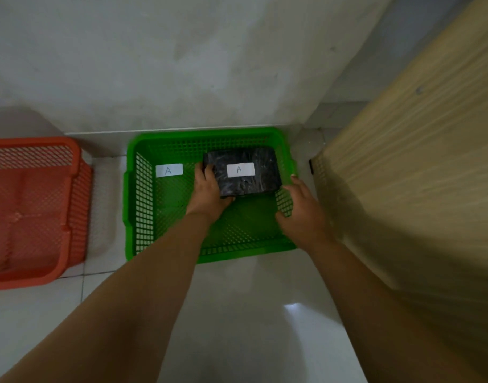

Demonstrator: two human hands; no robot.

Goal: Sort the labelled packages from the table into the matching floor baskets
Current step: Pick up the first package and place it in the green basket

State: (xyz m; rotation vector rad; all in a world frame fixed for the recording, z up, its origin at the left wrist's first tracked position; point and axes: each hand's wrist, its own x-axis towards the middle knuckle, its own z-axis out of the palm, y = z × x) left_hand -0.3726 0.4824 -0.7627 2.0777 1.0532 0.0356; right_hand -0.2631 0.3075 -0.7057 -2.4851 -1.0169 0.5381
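Glossy black package (pixel 245 172), green lattice basket (pixel 143 189)

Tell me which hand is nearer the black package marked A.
Left. The left hand grips the black package at its left end inside the green basket; the right hand hovers apart by the basket's right wall.

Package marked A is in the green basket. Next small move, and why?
Probably let go with the left hand: the black wrapped package labelled A already sits inside the green plastic basket tagged A, and the right hand is already off it.
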